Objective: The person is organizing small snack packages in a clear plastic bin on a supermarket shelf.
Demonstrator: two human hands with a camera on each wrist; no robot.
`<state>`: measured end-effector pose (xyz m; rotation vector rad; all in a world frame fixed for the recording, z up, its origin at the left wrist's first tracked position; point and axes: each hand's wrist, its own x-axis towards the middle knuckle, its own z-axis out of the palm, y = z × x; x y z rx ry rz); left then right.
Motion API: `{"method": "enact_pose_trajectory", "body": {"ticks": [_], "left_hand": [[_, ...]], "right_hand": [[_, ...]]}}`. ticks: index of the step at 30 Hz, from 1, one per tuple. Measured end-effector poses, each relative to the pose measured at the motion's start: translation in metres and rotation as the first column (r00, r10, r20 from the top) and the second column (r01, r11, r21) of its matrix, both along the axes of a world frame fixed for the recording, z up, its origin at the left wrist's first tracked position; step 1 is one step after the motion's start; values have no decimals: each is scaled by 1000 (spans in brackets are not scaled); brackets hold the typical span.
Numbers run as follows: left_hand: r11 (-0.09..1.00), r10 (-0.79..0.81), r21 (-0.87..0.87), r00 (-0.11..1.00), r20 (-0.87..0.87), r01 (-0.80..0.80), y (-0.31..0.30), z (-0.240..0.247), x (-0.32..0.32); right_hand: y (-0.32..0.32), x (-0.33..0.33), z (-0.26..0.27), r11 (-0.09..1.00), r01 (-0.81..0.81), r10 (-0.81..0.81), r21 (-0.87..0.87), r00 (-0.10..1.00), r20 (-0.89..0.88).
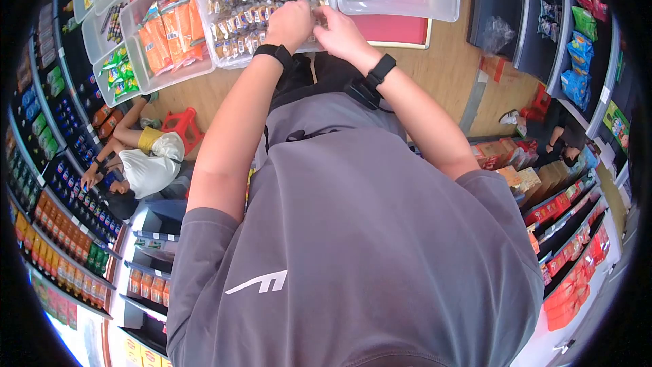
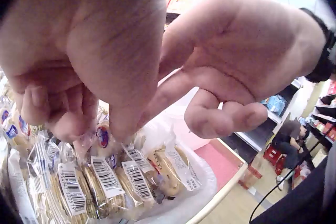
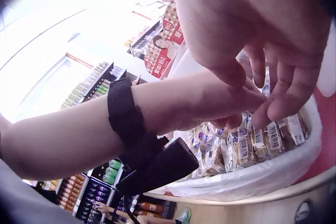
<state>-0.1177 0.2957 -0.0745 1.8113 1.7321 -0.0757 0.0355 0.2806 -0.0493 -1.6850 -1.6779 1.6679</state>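
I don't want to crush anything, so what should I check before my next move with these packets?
1. Left hand over the tub: ok.
2. Right hand over it too: ok.
3. Hands well apart: not ok, their fingertips are close together.
4. Barcodes showing on the nearest packets: ok.
5. Secure grip on one packet: cannot tell, the fingers hide it.
6. Straps around both wrists: ok.

Grey short-sleeved shirt (image 1: 407,231), smooth fabric, loose folds. White angular logo (image 1: 256,284) on chest, left-hand side. Black strap (image 3: 124,109) around wrist just behind left hand (image 1: 291,26), boxy black device (image 3: 160,167) attached. Matching black band (image 1: 382,70) behind right hand (image 1: 339,32). Both hands ungloved, forearms uncovered. Black clothing (image 1: 309,73) visible below hands.
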Motion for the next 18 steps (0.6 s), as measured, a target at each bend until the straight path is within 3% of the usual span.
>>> {"method": "enact_pose_trajectory", "body": {"ticks": [5, 11, 18], "left_hand": [[995, 25, -94, 998, -49, -30, 7, 17, 3], [981, 129, -141, 991, -34, -133, 11, 8, 1], [978, 138, -153, 990, -36, -142, 8, -11, -6]], "right_hand": [[0, -3, -7, 997, 43, -40, 70, 999, -36], [-3, 3, -2, 995, 16, -13, 100, 999, -31], [-12, 12, -5, 994, 3, 0, 106, 999, -36]]}}
